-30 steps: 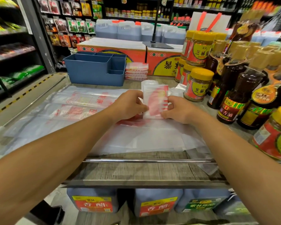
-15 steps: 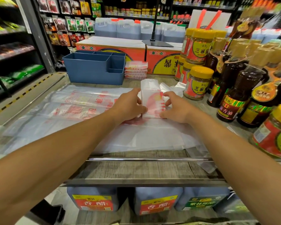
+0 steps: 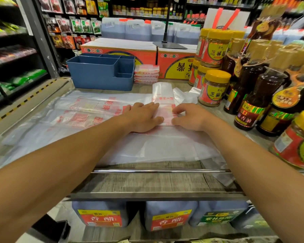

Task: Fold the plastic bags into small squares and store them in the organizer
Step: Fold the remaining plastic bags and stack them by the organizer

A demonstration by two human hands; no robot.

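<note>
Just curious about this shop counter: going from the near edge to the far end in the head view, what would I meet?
Metal rail → flat plastic bags → left hand and right hand on the half-folded bag → blue organizer → orange cartons → jugs.

Your left hand [image 3: 144,116] covers the folded bag's [image 3: 165,111] left edge; the jar [image 3: 298,141] at right is cut off; far shelf labels blur.

The jug [image 3: 102,219] label reads 香醋; the jar [image 3: 215,86] label perhaps 芝麻酱.

Bright, fisheye edges, bg blurry.
</note>
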